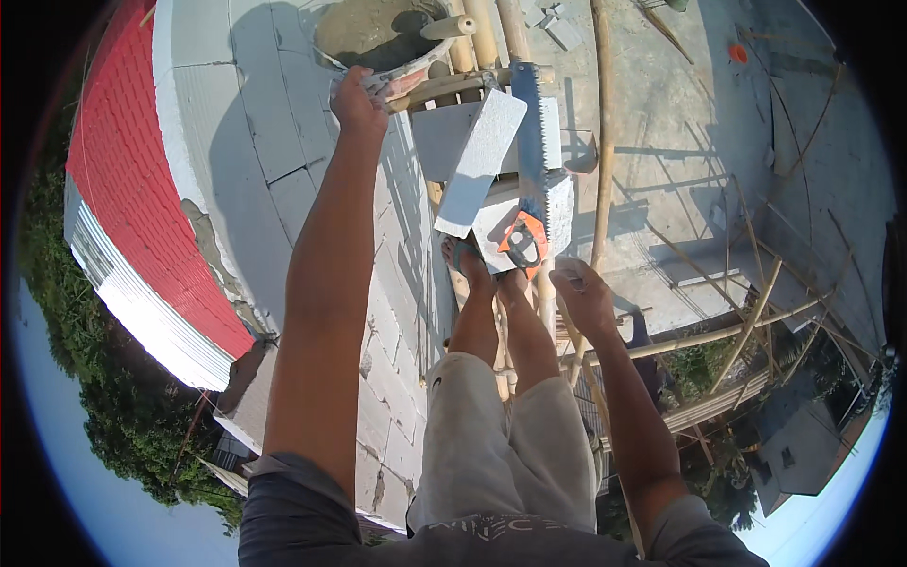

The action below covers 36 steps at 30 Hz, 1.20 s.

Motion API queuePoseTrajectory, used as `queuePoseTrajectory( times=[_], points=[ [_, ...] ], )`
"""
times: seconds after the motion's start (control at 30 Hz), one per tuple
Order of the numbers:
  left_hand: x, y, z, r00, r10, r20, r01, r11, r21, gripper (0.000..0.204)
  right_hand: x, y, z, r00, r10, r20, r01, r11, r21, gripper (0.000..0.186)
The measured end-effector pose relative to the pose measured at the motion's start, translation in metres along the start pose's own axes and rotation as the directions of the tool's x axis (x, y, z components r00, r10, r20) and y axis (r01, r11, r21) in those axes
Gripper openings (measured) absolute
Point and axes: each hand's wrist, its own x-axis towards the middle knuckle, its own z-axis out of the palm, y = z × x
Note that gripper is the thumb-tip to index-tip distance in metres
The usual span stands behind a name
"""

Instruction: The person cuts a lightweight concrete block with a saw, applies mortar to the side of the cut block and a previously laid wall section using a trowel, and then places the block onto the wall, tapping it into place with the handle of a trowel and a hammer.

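Observation:
My left hand [359, 102] reaches forward to the near rim of a round bucket [419, 72] smeared with mortar. Its fingers are closed there, and I cannot make out exactly what they grip. Wet grey mortar [368, 33] lies inside the bucket. My right hand [584, 299] hangs beside the scaffold, loosely curled, with nothing visible in it. Nearest to it is a handsaw with an orange and black handle [524, 242], its toothed blade [531, 132] pointing away across pale blocks. A long white block [483, 161] lies slanted to the left of the saw.
A pale block wall [283, 113] runs along my left, with a red roof [142, 180] beyond. My feet [469, 267] stand on bamboo scaffolding with more block pieces [559, 198]. A bamboo pole [605, 142] runs along the right; concrete floor [671, 104] lies below.

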Motion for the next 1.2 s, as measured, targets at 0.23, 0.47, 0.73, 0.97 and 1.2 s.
queuePoseTrajectory(
  times=[0.23, 0.47, 0.73, 0.97, 1.2],
  points=[
    [0.086, -0.098, 0.026, 0.996, -0.066, 0.052, 0.069, 0.996, -0.056, 0.035, -0.016, 0.154, 0.020, 0.959, 0.285, -0.013, -0.285, 0.958, -0.017, 0.044],
    [0.114, -0.154, -0.037, 0.989, -0.127, 0.072, 0.116, 0.984, 0.134, 0.039, -0.019, 0.153, 0.066, 0.937, 0.329, 0.115, -0.344, 0.927, 0.149, 0.039],
    [0.096, -0.117, -0.073, 0.976, -0.190, -0.103, 0.216, 0.874, 0.436, 0.058, 0.128, 0.017, 0.080, 0.898, -0.242, -0.367, 0.309, 0.942, 0.134, 0.024],
    [-0.071, -0.120, -0.016, 0.931, -0.280, 0.236, -0.132, 0.346, 0.929, 0.118, 0.321, -0.157, 0.071, 0.469, -0.773, -0.428, 0.531, 0.634, -0.562, 0.048],
    [-0.140, -0.142, -0.051, 0.924, -0.122, 0.362, -0.369, -0.037, 0.929, 0.114, 0.377, -0.207, 0.100, 0.882, -0.471, 0.032, 0.323, 0.553, -0.768, 0.060]
  ],
)
